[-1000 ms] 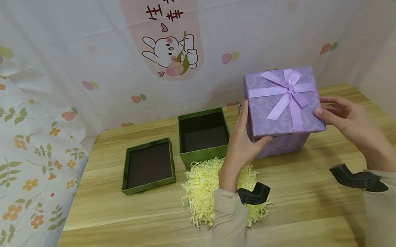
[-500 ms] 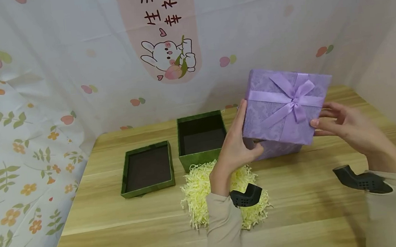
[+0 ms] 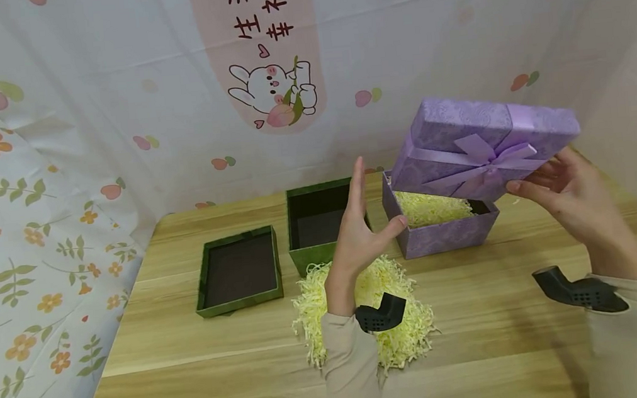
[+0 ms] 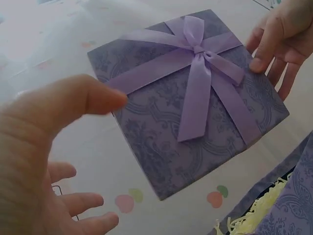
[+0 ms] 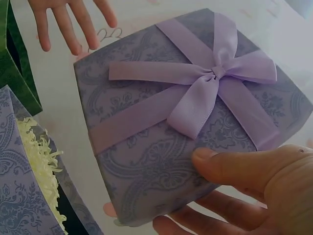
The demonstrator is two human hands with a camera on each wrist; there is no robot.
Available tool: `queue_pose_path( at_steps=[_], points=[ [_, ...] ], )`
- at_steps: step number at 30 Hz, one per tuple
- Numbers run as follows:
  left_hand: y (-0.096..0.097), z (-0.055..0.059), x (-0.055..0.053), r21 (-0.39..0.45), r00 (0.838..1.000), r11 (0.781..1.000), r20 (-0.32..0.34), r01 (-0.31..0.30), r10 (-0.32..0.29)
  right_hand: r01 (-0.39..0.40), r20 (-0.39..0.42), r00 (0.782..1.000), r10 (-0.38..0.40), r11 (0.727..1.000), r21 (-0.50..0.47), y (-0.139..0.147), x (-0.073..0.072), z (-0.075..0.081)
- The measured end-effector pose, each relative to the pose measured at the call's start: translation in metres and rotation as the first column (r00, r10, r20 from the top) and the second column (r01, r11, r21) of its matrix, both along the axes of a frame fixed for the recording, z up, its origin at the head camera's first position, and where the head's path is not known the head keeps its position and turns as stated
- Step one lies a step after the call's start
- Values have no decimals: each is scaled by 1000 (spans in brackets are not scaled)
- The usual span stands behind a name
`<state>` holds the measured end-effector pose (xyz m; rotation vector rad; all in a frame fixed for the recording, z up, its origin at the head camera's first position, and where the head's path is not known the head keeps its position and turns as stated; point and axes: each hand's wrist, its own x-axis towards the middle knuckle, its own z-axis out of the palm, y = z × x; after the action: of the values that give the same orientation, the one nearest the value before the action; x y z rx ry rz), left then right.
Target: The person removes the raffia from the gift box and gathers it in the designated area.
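My right hand (image 3: 571, 199) holds a purple patterned box lid (image 5: 142, 117) by its near right edge, thumb on top and fingers beneath. A lilac ribbon bow (image 4: 198, 51) is tied across the lid, which tilts in the air above the purple box base (image 3: 447, 238). Yellow shredded paper (image 3: 430, 208) shows inside that base, whose far part is hidden behind the lid. To the left of the lid, my left hand (image 3: 356, 237) is spread, thumb apart from straight fingers, holding nothing. In the left wrist view its thumb overlaps the lid's edge.
A green box base (image 3: 323, 249) with a dark inside stands left of the purple one. Farther left lies its green lid (image 3: 242, 302), inside up. A heap of yellow shredded paper (image 3: 409, 324) is on the wooden table (image 3: 208, 373) in front. A printed cloth (image 3: 174, 110) hangs behind.
The purple lid has lifted off its base, moved right and tipped, uncovering the shredded paper inside. My left hand has let go of the lid and moved left; my right hand keeps its grip.
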<state>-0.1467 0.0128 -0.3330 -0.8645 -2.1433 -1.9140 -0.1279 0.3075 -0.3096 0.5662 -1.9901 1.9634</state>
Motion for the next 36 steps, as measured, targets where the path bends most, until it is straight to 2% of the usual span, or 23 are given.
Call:
queue_pose_path(
  at_steps=[4, 7, 11, 12, 16, 18, 21, 23, 25, 27, 30, 33, 36],
  points=[
    [-1, 1, 1, 42, 999, 999, 28, 18, -19, 40, -67, 997, -40, 999, 4, -3, -1, 1],
    [0, 3, 2, 112, 995, 991, 67, 69, -77, 80, -115, 990, -81, 997, -12, -7, 0, 3],
    [1, 6, 2, 250, 975, 956, 123, 152, -187, 111, -159, 980, -121, 991, -68, -14, 1, 5],
    [1, 7, 2, 279, 970, 947, 133, 162, -205, 136, -175, 974, -143, 989, -55, -15, 2, 5],
    [-2, 7, 1, 341, 962, 926, 157, 161, -225, 228, -240, 946, -216, 973, 22, -19, 4, 6],
    [-5, 7, 1, 362, 962, 919, 160, 153, -223, 244, -269, 937, -223, 969, 48, -20, 3, 6],
    [-9, 7, 1, 397, 957, 905, 168, 152, -235, 155, -300, 943, -143, 988, 19, -21, 2, 6],
    [-11, 7, 3, 406, 948, 900, 188, 161, -255, 97, -318, 944, -87, 995, 17, -22, 1, 6],
    [-12, 10, 4, 377, 944, 911, 205, 167, -258, 65, -323, 945, -50, 997, 34, -25, 2, 7],
    [-14, 15, 8, 318, 948, 932, 202, 176, -248, 69, -319, 947, -43, 995, 71, -27, 3, 7],
    [-18, 22, 13, 236, 959, 952, 156, 197, -237, 101, -313, 948, -58, 987, 122, -28, 4, 6],
    [-21, 25, 17, 215, 963, 952, 112, 218, -246, 134, -321, 944, -76, 978, 162, -28, 4, 6],
    [-21, 24, 17, 227, 964, 949, 98, 220, -248, 141, -329, 941, -85, 979, 150, -28, 4, 5]
  ],
)
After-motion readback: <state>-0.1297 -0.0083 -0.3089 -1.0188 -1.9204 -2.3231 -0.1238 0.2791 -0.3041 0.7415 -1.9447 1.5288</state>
